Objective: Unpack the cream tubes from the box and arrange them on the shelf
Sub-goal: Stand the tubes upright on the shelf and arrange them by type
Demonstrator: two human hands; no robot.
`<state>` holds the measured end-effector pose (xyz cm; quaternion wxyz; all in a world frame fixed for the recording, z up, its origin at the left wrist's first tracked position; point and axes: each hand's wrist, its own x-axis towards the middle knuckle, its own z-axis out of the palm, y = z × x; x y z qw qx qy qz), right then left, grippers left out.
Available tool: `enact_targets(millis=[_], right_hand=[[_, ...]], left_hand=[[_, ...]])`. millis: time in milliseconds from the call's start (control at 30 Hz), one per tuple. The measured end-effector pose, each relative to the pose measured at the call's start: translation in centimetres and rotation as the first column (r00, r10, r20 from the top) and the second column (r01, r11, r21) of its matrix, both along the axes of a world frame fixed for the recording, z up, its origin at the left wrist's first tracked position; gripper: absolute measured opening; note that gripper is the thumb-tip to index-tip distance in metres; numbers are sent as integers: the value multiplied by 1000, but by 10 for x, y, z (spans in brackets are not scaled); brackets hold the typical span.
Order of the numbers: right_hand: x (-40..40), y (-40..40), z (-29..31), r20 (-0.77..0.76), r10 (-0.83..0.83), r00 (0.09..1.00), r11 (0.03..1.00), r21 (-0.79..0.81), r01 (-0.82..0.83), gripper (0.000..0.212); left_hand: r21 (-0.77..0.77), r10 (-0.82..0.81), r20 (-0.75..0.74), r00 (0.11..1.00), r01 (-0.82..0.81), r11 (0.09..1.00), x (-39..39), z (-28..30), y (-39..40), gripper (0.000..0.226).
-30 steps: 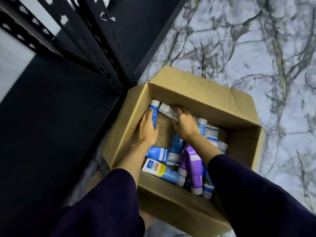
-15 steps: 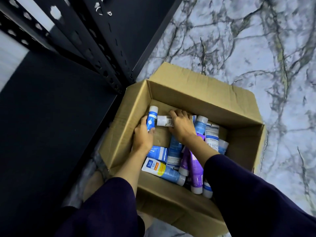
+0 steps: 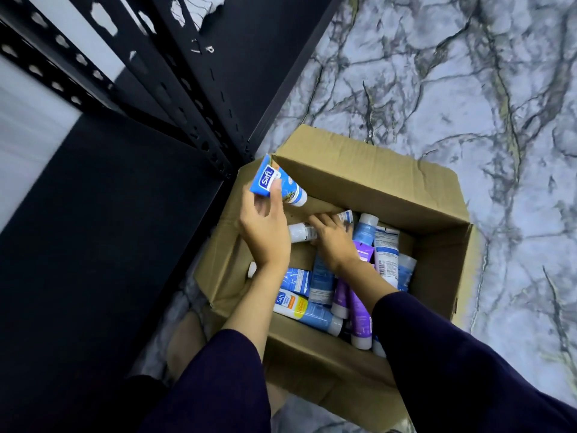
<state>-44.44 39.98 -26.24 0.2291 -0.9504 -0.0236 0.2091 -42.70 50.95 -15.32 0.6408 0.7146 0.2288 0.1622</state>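
Our left hand [image 3: 265,226] has lifted a blue Safi cream tube [image 3: 276,182] above the brown cardboard box [image 3: 359,179], pinched in its fingers; our right hand [image 3: 335,242] inside the box grips a white tube [image 3: 301,232]. Shelving comes next.

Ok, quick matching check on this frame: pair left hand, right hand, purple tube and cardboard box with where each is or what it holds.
1 left hand
2 right hand
3 purple tube
4 cardboard box

a on the marble floor beside the black shelf
b down inside the box, gripping a white tube
c lifted, holding a blue tube
d lying in the box

Pairs: 1-c, 2-b, 3-d, 4-a
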Motion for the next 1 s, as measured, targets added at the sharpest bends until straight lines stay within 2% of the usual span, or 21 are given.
enact_targets(millis=[67,133,233,300,333,400,467,533,667,767,833,900,1000], right_hand=[[1,1,1,13,74,997,997,11,-74,53],[-1,4,1,42,153,987,988,-10,-153,56],[-5,12,2,64,283,957,959,-5,-283,54],[-11,19,1,26,292,956,952,86,-293,49],[-15,23,0,17,230,973,964,134,-230,47],[-24,33,1,26,-18,999,980,201,13,45],[-28,45,7,36,-309,950,928,231,293,40],[-24,57,13,-8,-465,886,869,188,458,42],[-5,78,9,-106,-563,820,825,-11,565,67],[7,90,-1,-183,-595,783,804,-124,582,78],[11,90,-4,-204,-573,794,820,-162,549,81],[11,85,-8,-206,-520,829,854,-136,502,82],[6,72,-9,-253,-505,825,827,133,546,76]], left_hand=[[-3,-47,82,995,48,999,3,13,2,21],[73,-124,118,985,116,991,6,18,10,39],[195,-257,77,963,239,951,11,16,27,52],[281,-312,-15,950,304,910,12,10,41,49],[318,-330,-61,942,331,888,11,5,49,47],[361,-348,-140,927,375,854,8,-1,61,42],[366,-347,-179,921,389,845,6,-4,66,40],[337,-337,-181,924,380,861,7,-5,65,40],[289,-306,-175,936,346,893,11,-6,62,47],[297,-323,-156,933,356,886,9,-6,61,49],[294,-323,-147,935,353,888,8,-6,61,50],[293,-319,-153,935,351,889,9,-8,62,52],[280,-319,-166,933,354,892,9,-10,64,52]])
